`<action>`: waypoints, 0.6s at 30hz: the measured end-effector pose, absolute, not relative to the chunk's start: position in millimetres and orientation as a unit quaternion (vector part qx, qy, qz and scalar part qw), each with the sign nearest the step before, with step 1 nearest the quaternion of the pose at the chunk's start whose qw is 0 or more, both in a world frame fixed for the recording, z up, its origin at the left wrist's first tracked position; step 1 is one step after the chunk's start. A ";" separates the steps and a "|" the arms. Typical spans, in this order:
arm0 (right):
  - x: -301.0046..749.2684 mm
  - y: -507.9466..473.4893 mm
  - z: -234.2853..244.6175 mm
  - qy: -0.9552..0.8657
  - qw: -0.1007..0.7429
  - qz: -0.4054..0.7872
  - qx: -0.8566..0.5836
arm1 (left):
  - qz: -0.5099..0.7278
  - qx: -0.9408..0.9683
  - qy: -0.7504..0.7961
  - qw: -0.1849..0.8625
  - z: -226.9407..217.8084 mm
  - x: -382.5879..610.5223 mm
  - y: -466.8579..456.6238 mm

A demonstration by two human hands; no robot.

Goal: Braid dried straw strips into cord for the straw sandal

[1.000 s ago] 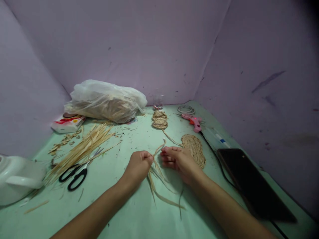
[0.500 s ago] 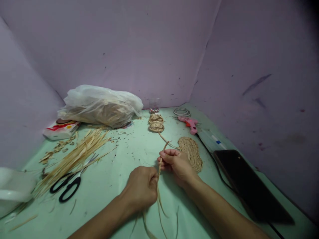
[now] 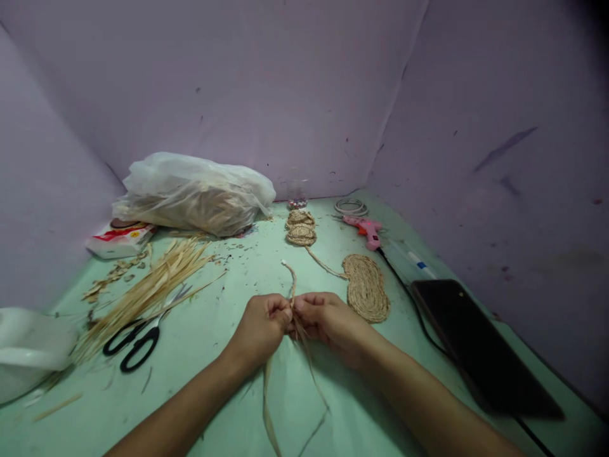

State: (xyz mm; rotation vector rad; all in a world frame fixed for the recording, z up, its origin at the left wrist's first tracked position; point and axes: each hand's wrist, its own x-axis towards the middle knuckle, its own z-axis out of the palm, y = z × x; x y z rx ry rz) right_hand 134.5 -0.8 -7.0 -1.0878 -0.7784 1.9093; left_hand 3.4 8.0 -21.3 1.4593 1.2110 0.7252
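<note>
Between my two hands is a short braid of dry plant fibre, its white-tipped end pointing up and away from me. My left hand pinches the braid from the left, thumb and fingers closed. From the right, my right hand has its fingers closed on the same braid, close against the left. Loose fibre strands hang below toward me. To the right of my right hand lies a flat coiled braided sole, joined by a cord to small woven pieces farther back.
At left lie black-handled scissors, a bundle of straw strips, a white container and a small box. A plastic bag sits behind. At right are a pink glue gun, its cable and a dark tablet.
My right hand has slid down the braid to meet my left hand. The braid's upper end now stands free above both hands, and the view has shifted slightly.
</note>
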 end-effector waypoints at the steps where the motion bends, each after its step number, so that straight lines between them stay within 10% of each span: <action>1: 132.9 -2.5 -7.4 -0.311 0.390 0.756 -0.424 | 0.308 0.601 0.506 0.536 -21.9 4.0 8.0; 18: 126.1 -0.1 -18.0 -0.311 0.427 0.645 -0.553 | 0.250 0.633 0.559 0.474 -12.9 0.8 15.8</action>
